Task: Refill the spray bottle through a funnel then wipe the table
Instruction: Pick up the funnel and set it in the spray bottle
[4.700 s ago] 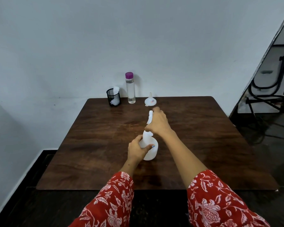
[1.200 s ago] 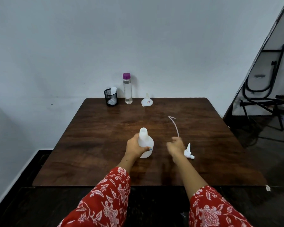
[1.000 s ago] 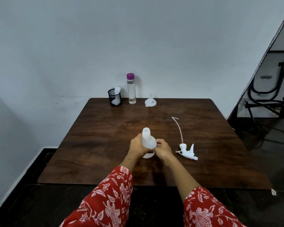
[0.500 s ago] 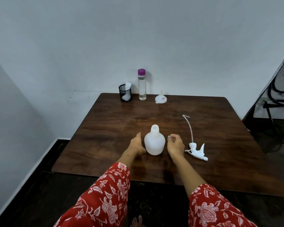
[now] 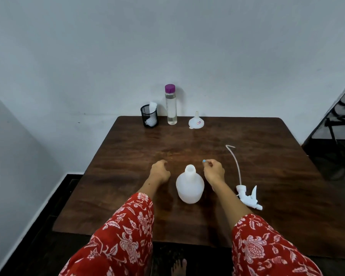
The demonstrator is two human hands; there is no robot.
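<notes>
The white spray bottle (image 5: 190, 186) stands upright and uncapped on the brown wooden table (image 5: 267, 160). My left hand (image 5: 159, 172) hovers just left of it with loosely curled fingers, holding nothing. Just right of the bottle's neck, my right hand (image 5: 213, 170) is also free, its fingers loosely curled. The spray head (image 5: 247, 198) with its long dip tube lies on the table to the right. A white funnel (image 5: 196, 121) sits upside down near the far edge. A clear water bottle (image 5: 171, 105) with a purple cap stands beside it.
A black mesh cup (image 5: 149, 116) holding a white cloth stands at the far edge, left of the water bottle. The table is against a white wall. A dark folding chair (image 5: 343, 116) is on the floor to the right.
My right hand laid the spray head on the table to the right. Both hands steadied the bottle, then let go and moved slightly away from it.
</notes>
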